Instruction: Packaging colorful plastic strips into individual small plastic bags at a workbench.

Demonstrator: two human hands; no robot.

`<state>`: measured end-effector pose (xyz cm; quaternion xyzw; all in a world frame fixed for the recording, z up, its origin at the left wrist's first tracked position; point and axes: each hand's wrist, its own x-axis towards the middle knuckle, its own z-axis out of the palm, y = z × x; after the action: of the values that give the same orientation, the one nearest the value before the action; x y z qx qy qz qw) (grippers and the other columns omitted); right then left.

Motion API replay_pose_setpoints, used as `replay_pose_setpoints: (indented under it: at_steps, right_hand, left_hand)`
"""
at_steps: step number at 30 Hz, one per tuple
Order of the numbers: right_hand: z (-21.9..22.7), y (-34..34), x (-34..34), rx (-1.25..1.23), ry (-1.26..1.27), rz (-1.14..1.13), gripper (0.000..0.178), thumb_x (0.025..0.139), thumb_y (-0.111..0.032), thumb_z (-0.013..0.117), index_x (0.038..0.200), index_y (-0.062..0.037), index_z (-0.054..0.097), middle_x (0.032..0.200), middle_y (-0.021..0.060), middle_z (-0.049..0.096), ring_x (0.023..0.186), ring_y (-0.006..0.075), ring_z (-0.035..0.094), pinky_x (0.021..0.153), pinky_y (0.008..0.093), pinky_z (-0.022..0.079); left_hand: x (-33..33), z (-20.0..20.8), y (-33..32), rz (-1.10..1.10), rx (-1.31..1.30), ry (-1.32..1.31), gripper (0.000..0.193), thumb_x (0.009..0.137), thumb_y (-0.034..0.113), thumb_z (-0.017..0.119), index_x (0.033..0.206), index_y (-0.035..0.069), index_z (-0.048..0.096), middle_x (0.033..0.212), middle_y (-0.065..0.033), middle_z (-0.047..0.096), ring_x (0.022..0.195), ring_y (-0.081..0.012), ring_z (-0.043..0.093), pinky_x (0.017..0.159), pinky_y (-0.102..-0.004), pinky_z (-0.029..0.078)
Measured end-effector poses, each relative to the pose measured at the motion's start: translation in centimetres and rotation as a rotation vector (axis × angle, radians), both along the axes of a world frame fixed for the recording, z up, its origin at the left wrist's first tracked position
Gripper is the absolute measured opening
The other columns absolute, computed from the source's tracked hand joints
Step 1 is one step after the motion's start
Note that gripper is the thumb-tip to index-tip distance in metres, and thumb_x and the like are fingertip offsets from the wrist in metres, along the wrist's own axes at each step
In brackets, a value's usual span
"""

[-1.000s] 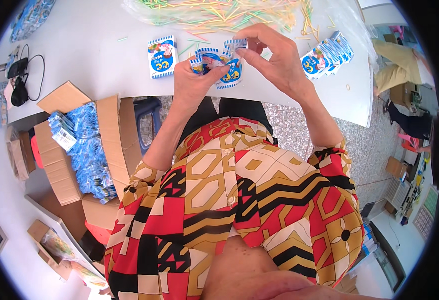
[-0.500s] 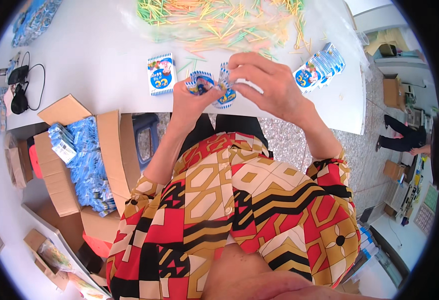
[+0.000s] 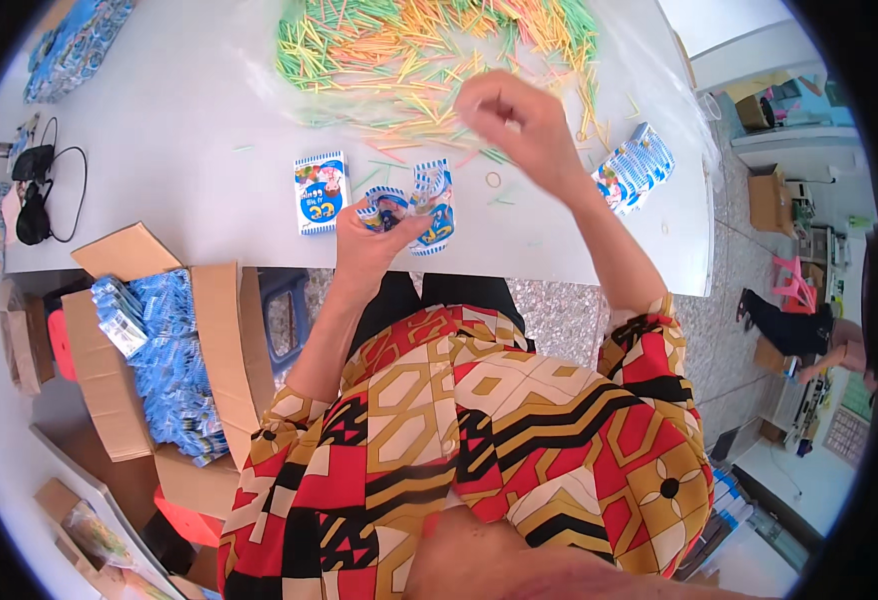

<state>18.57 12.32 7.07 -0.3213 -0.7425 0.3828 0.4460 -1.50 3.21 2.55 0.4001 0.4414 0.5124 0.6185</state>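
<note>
My left hand (image 3: 374,250) is closed around a bent bundle of blue-and-white printed packets (image 3: 437,215), whose two ends curl upward. My right hand (image 3: 519,125) is raised over the table to the right of the bundle, fingers loosely curled and thumb apart, and nothing shows in it. Below it a thin rubber band (image 3: 493,180) lies on the table. A flat stack of the same packets (image 3: 321,195) lies just left of the bundle. More packets (image 3: 636,168) are fanned out to the right.
Green, yellow and pink thin sticks (image 3: 429,75) are heaped on clear plastic at the far side of the white table (image 3: 189,190). An open cardboard box (image 3: 224,340) full of blue packets stands at lower left. A black corded object (image 3: 34,185) lies on the left. Another person (image 3: 799,325) is at far right.
My right hand has come away from the packets, moving up and right. The bundle stays in my left hand, its right end now standing free. The view has shifted slightly.
</note>
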Motion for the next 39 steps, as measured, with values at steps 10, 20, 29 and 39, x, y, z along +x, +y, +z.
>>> replay_pose_setpoints:
  at_steps: [10, 20, 29, 39]
  right_hand:
    - [-5.9, 11.9, 1.7, 0.263, -0.401, -0.183, 0.017, 0.083, -0.009, 0.061, 0.099, -0.0036, 0.063, 0.087, 0.0062, 0.063, 0.067, 0.015, 0.056, 0.061, 0.0266, 0.046]
    - [-7.0, 15.3, -3.5, 0.474, -0.62, -0.231, 0.029, 0.084, -0.013, 0.056, 0.111, -0.0083, 0.06, 0.101, 0.0119, 0.061, 0.086, 0.0306, 0.06, 0.074, 0.0385, 0.05]
    - [-7.1, 15.3, -6.1, 0.517, -0.945, -0.409, 0.017, 0.08, -0.004, 0.052, 0.097, -0.0019, 0.056, 0.101, 0.0136, 0.059, 0.093, 0.031, 0.061, 0.073, 0.0395, 0.053]
    - [-7.5, 16.2, -6.6, 0.454, -1.006, -0.415, 0.015, 0.081, -0.004, 0.048, 0.095, -0.0004, 0.052, 0.095, 0.0163, 0.061, 0.09, 0.0334, 0.062, 0.072, 0.0408, 0.053]
  left_hand:
    - [-0.3, 0.8, -0.2, 0.047, -0.006, -0.03, 0.014, 0.072, 0.0, 0.074, 0.078, 0.001, 0.061, 0.08, -0.0053, 0.066, 0.071, -0.0094, 0.061, 0.066, -0.0234, 0.05]
    - [-0.1, 1.3, -0.2, 0.044, -0.017, -0.114, 0.012, 0.073, 0.0, 0.073, 0.08, 0.0, 0.063, 0.078, -0.0041, 0.065, 0.07, -0.009, 0.06, 0.065, -0.023, 0.049]
    - [0.1, 1.1, -0.1, 0.065, -0.024, -0.102, 0.013, 0.071, 0.0, 0.074, 0.076, 0.0, 0.062, 0.075, -0.0028, 0.063, 0.067, -0.0075, 0.058, 0.061, -0.0215, 0.047]
    - [0.0, 1.5, -0.1, 0.077, -0.055, -0.11, 0.015, 0.07, 0.001, 0.076, 0.077, 0.0, 0.063, 0.075, -0.0039, 0.063, 0.066, -0.0078, 0.058, 0.061, -0.0214, 0.048]
